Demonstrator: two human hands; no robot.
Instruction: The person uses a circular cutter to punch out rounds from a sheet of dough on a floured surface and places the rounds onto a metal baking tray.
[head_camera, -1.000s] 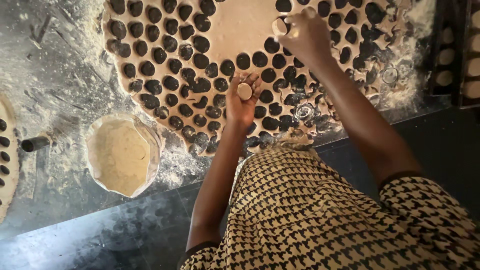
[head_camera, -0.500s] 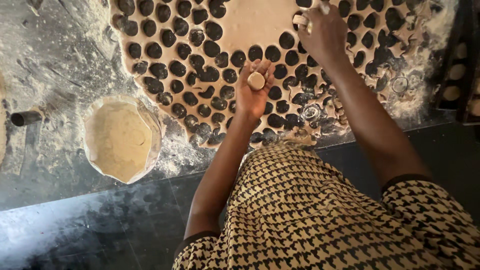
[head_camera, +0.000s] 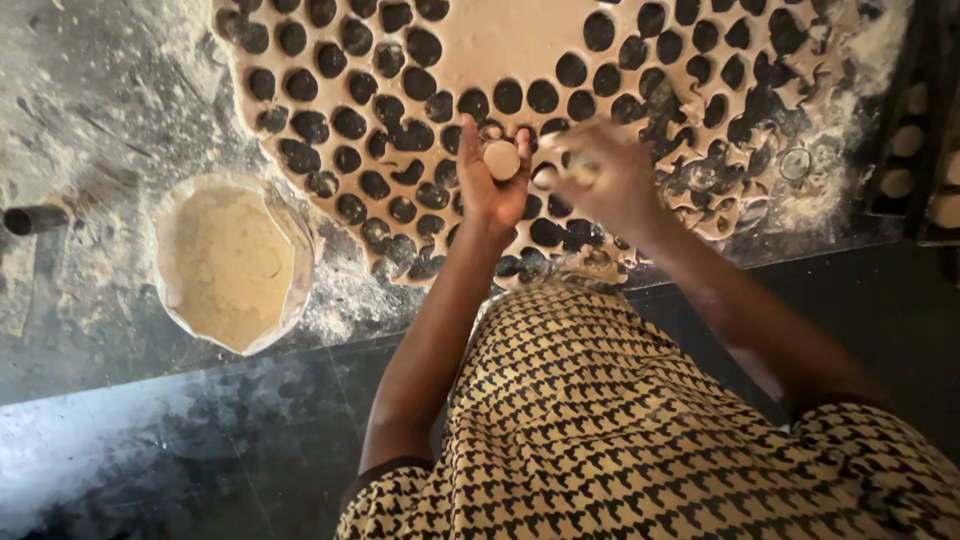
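A wide sheet of rolled dough, full of round cut-out holes, lies on a dark floured worktop. My left hand is held over the sheet's near edge and grips a small stack of round dough discs. My right hand, blurred by motion, is close beside the left hand and holds something small and pale, likely a dough disc or a cutter; the blur hides which.
An open bag of flour stands at the near left of the worktop. A dark rod lies at the far left. Trays with cut dough rounds sit at the right edge. My patterned garment fills the foreground.
My right hand has come back from the far part of the dough sheet to next to my left hand. The left hand has stayed in place with the discs.
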